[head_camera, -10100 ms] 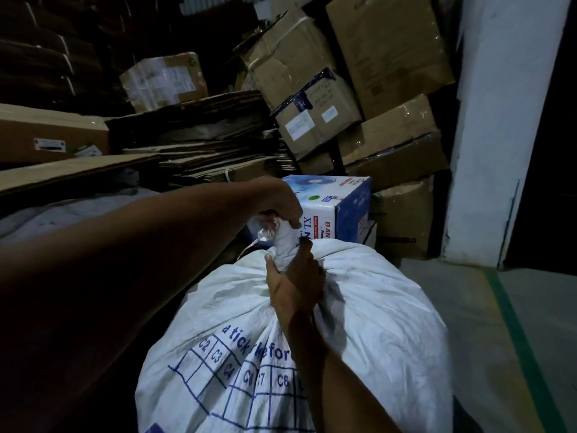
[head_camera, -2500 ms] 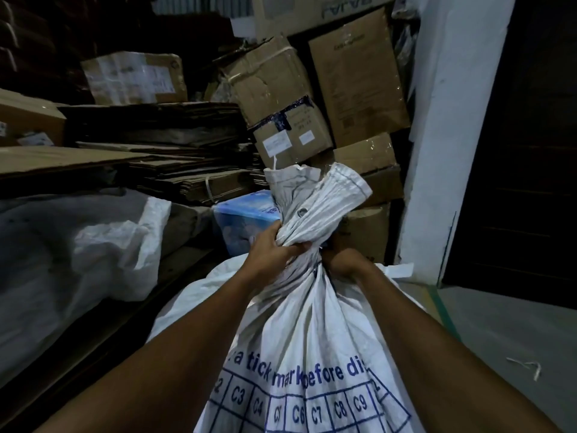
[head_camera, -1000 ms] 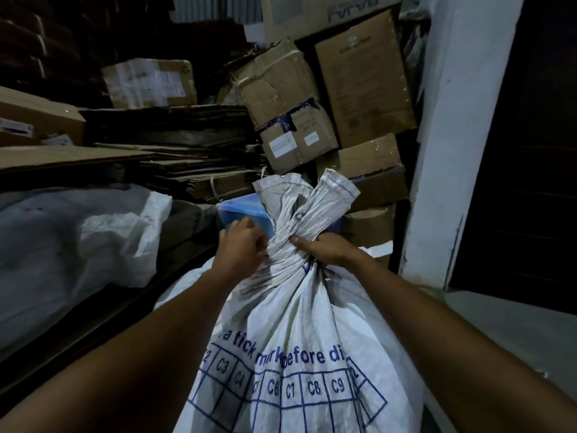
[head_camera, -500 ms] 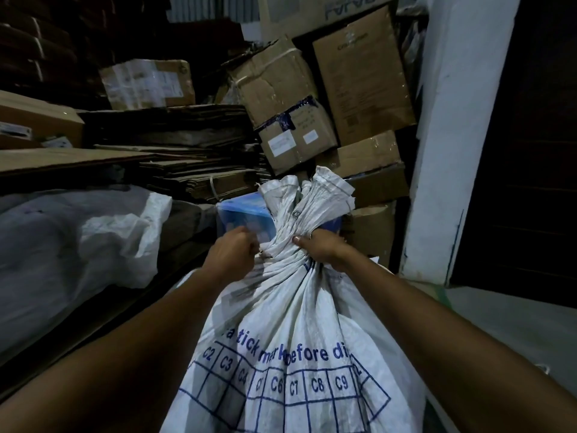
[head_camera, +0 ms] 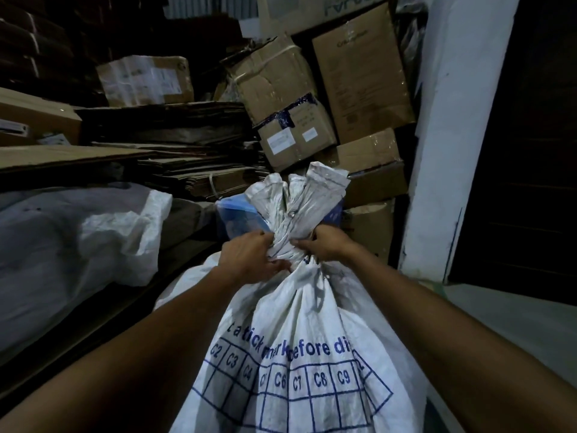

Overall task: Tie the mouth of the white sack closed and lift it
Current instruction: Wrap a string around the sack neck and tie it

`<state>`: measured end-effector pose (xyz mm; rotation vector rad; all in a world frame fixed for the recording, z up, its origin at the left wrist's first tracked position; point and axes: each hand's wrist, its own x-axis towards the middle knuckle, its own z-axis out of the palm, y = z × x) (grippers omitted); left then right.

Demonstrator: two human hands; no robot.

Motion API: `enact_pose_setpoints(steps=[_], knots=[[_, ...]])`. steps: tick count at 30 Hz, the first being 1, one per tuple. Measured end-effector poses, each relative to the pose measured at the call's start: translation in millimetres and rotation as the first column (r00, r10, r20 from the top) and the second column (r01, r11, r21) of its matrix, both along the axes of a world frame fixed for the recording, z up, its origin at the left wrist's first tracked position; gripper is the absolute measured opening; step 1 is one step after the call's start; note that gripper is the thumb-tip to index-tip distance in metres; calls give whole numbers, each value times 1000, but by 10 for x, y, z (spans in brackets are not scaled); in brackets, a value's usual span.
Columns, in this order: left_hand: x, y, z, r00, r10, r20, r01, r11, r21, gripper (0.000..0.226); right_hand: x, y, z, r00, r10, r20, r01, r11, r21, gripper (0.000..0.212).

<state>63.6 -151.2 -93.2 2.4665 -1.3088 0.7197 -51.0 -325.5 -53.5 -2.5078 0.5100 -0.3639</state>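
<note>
Gripping the bunched neck of the white sack (head_camera: 290, 354) with left hand (head_camera: 249, 257) and right hand (head_camera: 323, 245), fingers curled tight round the cloth, sack upright between both arms. Could have slipped loose or spilled open if pulled too hard; no tie clearly seen. Blue box (head_camera: 237, 218) just behind, cardboard boxes (head_camera: 290, 132) stacked beyond, another white bag (head_camera: 103, 232) crowding the left.

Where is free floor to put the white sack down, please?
Bare grey floor lies right of the white sack, beside the white pillar. Left is crowded: another sack, flattened cardboard, stacked boxes.
</note>
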Motion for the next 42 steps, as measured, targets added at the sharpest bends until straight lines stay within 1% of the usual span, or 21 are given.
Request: enact_pose_setpoints(steps=[3, 6, 9, 10, 12, 15, 18, 21, 24, 27, 29, 30, 31, 32, 33, 34, 35, 36, 38, 40, 42], knots=[[7, -41, -38, 998, 14, 66, -13, 1000, -21, 55, -152, -172, -6, 992, 120, -36, -110, 974, 198, 43], [13, -74, -56, 994, 14, 109, -11, 1000, -25, 55, -320, -290, 10, 960, 243, -142, -190, 931, 311, 46], [36, -79, -78, 993, 21, 119, -17, 999, -32, 57, -406, -345, 40, 908, 341, -244, -277, 925, 260, 64], [45, -76, -83, 992, 19, 123, -15, 999, -34, 58, -423, -366, 23, 895, 369, -250, -293, 910, 293, 71], [67, -72, -94, 993, 8, 121, -3, 999, -38, 58, -460, -402, -6, 889, 403, -218, -286, 860, 422, 79], [82, -61, -98, 993, 1, 122, 5, 999, -47, 60, -497, -506, -55, 872, 447, -200, -279, 789, 547, 72], [65, -61, -101, 993, 9, 119, -4, 999, -44, 59, -511, -497, -86, 851, 499, -167, -313, 735, 601, 72], [51, -53, -102, 993, 30, 114, -24, 998, -55, 57, -483, -406, -64, 875, 471, -115, -286, 693, 662, 76], [43, -45, -96, 989, 44, 141, -36, 998, -60, 56, -490, -307, 30, 875, 477, -77, -291, 647, 705, 63], [31, -42, -96, 985, 45, 164, -37, 998, -50, 56, -485, -336, 31, 884, 467, 18, -282, 501, 818, 60], [22, -40, -94, 984, 56, 167, -47, 997, -55, 57, -420, -363, -16, 896, 442, 48, -248, 407, 879, 74], [13, -45, -93, 984, 62, 168, -54, 997, -53, 56, -385, -337, -22, 921, 390, 28, -204, 419, 885, 77], [0, -52, -93, 984, 66, 167, -58, 997, -49, 55, -339, -279, -29, 950, 313, -10, -159, 508, 846, 75], [-14, -64, -93, 984, 68, 167, -62, 997, -41, 54, -301, -180, -37, 971, 234, -53, -113, 641, 759, 75], [-26, -79, -98, 983, 68, 170, -63, 997, -34, 53, -267, -50, -42, 984, 153, -89, -64, 777, 626, 79], [-42, -91, -98, 982, 67, 174, -62, 998, -32, 53, -224, 86, -57, 994, 62, -94, -10, 882, 470, 82], [-53, -99, -96, 982, 65, 177, -60, 998, -35, 52, -169, 201, -90, 998, -17, -63, 37, 942, 332, 81], [-60, -97, -89, 983, 63, 175, -56, 998, -41, 52, -102, 280, -141, 996, -84, -21, 87, 972, 219, 79], [-30, -78, -82, 988, 42, 149, -37, 999, -33, 52, 26, 342, -241, 981, -193, 21, 190, 979, 76, 88], [34, -41, -78, 994, 5, 110, -4, 1000, -9, 54, 107, 328, -284, 965, -261, 18, 259, 963, 72, 98], [93, 12, -66, 996, -30, 84, 30, 1000, 0, 58, 137, 304, -281, 956, -293, 29, 291, 954, 69, 89]])
